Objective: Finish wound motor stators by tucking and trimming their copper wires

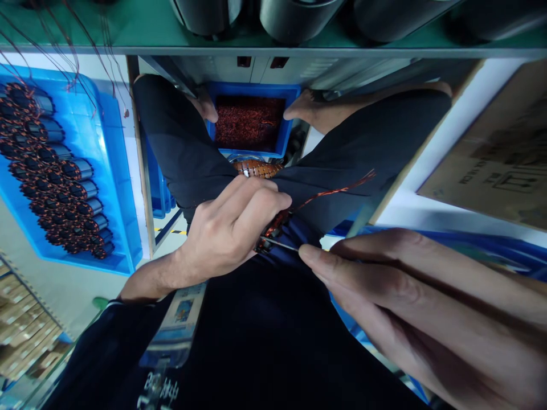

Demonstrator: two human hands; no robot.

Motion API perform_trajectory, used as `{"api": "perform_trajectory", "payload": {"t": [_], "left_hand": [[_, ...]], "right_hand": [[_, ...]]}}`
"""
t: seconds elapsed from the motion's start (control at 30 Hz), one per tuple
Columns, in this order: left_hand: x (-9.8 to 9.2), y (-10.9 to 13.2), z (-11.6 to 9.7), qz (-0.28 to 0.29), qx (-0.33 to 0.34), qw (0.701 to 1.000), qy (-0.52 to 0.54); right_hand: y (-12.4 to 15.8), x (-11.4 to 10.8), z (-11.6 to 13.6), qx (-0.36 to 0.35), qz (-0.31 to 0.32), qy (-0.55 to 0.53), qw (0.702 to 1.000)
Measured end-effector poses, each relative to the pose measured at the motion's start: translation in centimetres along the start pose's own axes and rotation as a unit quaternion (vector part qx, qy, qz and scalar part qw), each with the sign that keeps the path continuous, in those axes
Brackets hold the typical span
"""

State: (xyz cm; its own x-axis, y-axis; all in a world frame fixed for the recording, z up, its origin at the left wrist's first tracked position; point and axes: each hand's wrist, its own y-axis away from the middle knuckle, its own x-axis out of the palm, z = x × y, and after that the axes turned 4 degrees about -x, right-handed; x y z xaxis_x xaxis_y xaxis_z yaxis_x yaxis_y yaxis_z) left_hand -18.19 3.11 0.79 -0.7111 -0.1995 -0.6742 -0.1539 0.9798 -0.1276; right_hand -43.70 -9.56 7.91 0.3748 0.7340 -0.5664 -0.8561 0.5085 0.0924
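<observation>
Head view looks straight down over the person's lap, dark trousers filling the centre.

The left hand (231, 228), centre of frame, is curled tight around a small wound coil (273, 226). Only the coil's copper end shows past the knuckles; the rest is hidden in the fist. A twisted copper lead (337, 191) runs from the coil up and to the right, lying across the trouser leg.

The right hand (410, 307) comes in from the lower right with its fingers straight and pressed together. Its fingertips (310, 256) pinch the end of a thin metal pin (280, 244); the thumb is hidden. The pin's far end meets the coil just below the left hand's fingers. The two hands are near each other, not touching.

- Blue tray (123, 228), left of frame, holds rows of copper-wound parts (55, 171) packed side by side.
- Blue bin (252, 90), upper centre between the feet, is filled with reddish copper scrap (250, 122).
- A brown woven piece (256, 168) sits just above the left hand; can't tell what it is.
- Cardboard box (499, 159) is at the right edge.
- Green shelf (128, 28) runs along the top with black cylinders (294, 17) on it.
- Badge card (179, 319) hangs at lower left over the dark clothing.
</observation>
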Motion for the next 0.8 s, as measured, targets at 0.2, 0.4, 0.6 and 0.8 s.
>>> {"api": "perform_trajectory", "payload": {"t": [0.2,0.4,0.6,0.8], "left_hand": [[0.1,0.0,0.4,0.010,0.002,1.000,-0.010],[0.2,0.2,0.6,0.012,0.002,1.000,0.011],[0.1,0.0,0.7,0.021,0.004,1.000,-0.009],[-0.1,0.0,0.7,0.046,0.004,0.998,-0.040]], "right_hand": [[-0.6,-0.4,-0.3,-0.041,0.024,0.033,0.998],[-1.4,0.0,-0.2,-0.052,0.018,0.028,0.998],[-3.2,2.7,2.3,0.030,-0.038,-0.016,0.999],[-3.2,2.1,1.4,0.031,-0.033,-0.019,0.999]]}}
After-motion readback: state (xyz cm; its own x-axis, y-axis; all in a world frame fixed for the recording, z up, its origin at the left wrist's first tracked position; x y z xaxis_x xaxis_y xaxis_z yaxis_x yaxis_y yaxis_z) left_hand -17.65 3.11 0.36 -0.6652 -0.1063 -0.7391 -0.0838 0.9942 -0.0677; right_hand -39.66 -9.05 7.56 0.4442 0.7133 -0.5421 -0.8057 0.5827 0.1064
